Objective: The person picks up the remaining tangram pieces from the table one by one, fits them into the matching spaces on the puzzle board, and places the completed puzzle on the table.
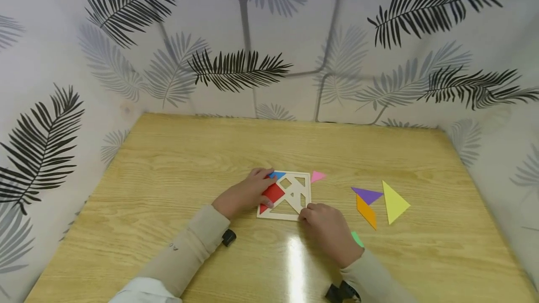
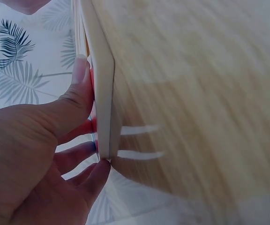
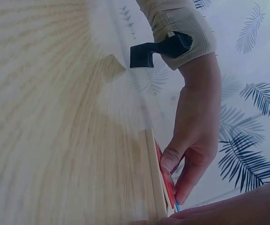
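Observation:
A pale tangram board [image 1: 281,216] lies flat on the table. A red triangle [image 1: 274,193] sits at its left side, and a blue piece [image 1: 278,175], partly covered, is at the top left. My left hand [image 1: 248,194] lies over the board's left edge; its thumb and fingers are spread and touch the red triangle, as the left wrist view [image 2: 41,136] also shows. My right hand [image 1: 326,228] grips the board's lower right corner with curled fingers; its fingertips are partly hidden. Several cut-outs in the board show the table through them.
A pink triangle [image 1: 318,176] lies against the board's right edge. Farther right are a purple triangle [image 1: 368,195], an orange parallelogram [image 1: 367,212] and a yellow triangle [image 1: 394,204]. A green piece [image 1: 357,238] is partly hidden by the right wrist. A leaf-patterned cloth [image 1: 290,97] stands behind the table.

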Demonstrator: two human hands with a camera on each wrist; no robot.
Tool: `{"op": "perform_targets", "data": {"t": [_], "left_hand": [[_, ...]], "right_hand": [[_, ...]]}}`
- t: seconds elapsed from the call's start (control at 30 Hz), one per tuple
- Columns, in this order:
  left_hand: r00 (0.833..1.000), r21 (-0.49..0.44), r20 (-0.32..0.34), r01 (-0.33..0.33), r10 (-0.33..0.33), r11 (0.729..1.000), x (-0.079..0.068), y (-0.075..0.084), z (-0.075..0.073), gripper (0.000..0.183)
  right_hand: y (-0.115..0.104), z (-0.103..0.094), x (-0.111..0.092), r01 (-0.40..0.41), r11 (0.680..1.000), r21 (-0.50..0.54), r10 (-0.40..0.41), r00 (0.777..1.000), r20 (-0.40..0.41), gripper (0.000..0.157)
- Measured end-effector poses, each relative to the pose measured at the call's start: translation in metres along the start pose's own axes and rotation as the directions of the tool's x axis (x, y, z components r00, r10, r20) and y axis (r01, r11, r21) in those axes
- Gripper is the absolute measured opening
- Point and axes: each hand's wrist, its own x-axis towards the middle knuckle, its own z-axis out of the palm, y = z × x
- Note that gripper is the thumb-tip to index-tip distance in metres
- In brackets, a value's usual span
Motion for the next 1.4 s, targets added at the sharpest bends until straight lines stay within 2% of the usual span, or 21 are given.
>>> {"op": "perform_targets", "data": {"t": [0.13,0.37,0.57,0.73,1.4], "left_hand": [[1.000,0.001,0.007,-0.017,0.017,1.000,0.004,0.006,0.002,0.072],[1.000,0.034,0.012,0.017,-0.017,0.999,0.009,0.017,0.004,0.073],[1.000,0.025,0.015,0.007,-0.007,1.000,0.016,0.022,0.007,0.072],[1.000,0.044,0.019,0.007,-0.008,0.999,0.020,0.026,0.009,0.073],[1.000,0.073,0.013,-0.007,0.007,0.997,0.026,0.041,0.010,0.071]], "right_hand": [[0.004,-0.003,-0.004,-0.021,1.000,0.016,0.020,1.000,0.003,0.016],[0.013,-0.003,-0.012,-0.094,0.995,0.040,0.092,0.995,0.034,0.015],[0.018,-0.003,-0.020,-0.195,0.976,0.093,0.186,0.978,0.089,0.014],[0.020,-0.006,-0.023,-0.247,0.961,0.124,0.234,0.966,0.108,0.013],[0.027,-0.010,-0.030,-0.246,0.959,0.144,0.237,0.968,0.077,0.013]]}}
